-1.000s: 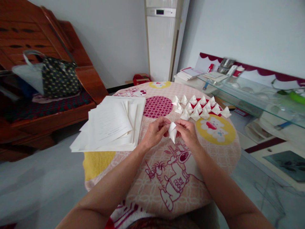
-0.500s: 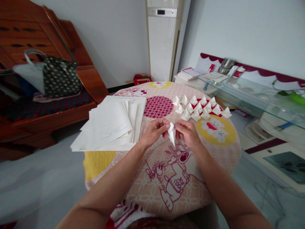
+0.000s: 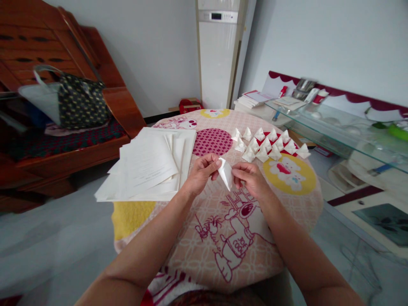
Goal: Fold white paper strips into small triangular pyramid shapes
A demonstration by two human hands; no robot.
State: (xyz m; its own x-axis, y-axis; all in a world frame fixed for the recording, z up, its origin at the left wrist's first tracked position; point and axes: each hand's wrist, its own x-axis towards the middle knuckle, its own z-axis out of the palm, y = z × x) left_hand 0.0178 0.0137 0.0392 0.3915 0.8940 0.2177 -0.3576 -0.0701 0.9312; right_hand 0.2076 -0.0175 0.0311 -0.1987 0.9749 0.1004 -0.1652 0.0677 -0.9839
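A small white folded paper [image 3: 226, 173] hangs point-down between my two hands above the table. My left hand [image 3: 203, 172] pinches its upper left corner between thumb and fingers. My right hand [image 3: 250, 177] is closed at the paper's right edge, thumb and fingertips against it; part of this grip is hidden. Beyond my right hand, several folded white paper pieces [image 3: 263, 149] stand in rows on the cloth, each with a pointed top. A stack of white paper sheets [image 3: 149, 165] lies left of my left hand, some with faint print.
A patterned pink cloth [image 3: 204, 250] covers the round table. To the right stands a glass-topped cabinet [image 3: 338, 127] with containers and papers. A wooden bench [image 3: 117, 110] with a dotted bag [image 3: 81, 102] is at left, and a tall white air conditioner [image 3: 216, 59] stands behind.
The folded paper has turned and shifted slightly left, showing a wider face. My left hand has moved a little left and up, and my right fingers have slid from its top to its side.
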